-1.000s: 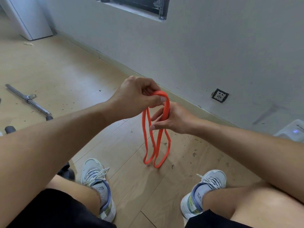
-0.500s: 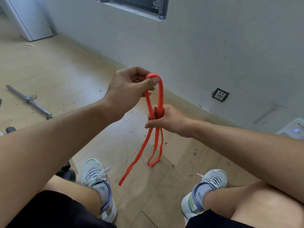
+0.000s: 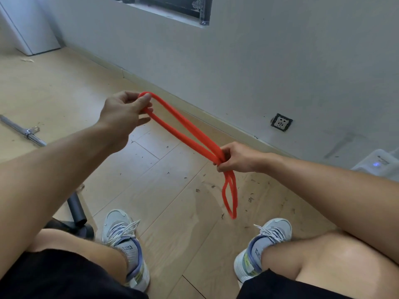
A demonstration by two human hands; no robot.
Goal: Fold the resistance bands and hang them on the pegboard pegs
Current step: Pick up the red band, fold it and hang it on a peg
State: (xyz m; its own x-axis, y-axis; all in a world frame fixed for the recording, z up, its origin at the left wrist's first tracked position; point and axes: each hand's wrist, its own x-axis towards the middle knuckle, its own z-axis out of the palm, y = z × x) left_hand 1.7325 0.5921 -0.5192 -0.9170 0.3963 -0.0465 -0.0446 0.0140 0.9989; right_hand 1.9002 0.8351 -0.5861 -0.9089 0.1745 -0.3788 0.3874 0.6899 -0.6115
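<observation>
A: What fills the view?
B: A wooden floor (image 3: pixel 172 190), then an orange resistance band (image 3: pixel 185 128) stretched between both hands above it.
A: How are the hands?
B: The left hand (image 3: pixel 124 114) pinches the upper loop end; the right hand (image 3: pixel 236 157) is closed around the gathered strands, loose loops dangling below it

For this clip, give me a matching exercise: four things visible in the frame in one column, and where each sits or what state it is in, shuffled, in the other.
Things:
1. left hand
2. right hand
3. wall socket
4. metal bar

States:
A. set low in the wall
B. pinches the raised end loop of the orange band
C. lies on the floor at left
D. grips the band where its loops hang down

Pairs: 1-B, 2-D, 3-A, 4-C
</observation>
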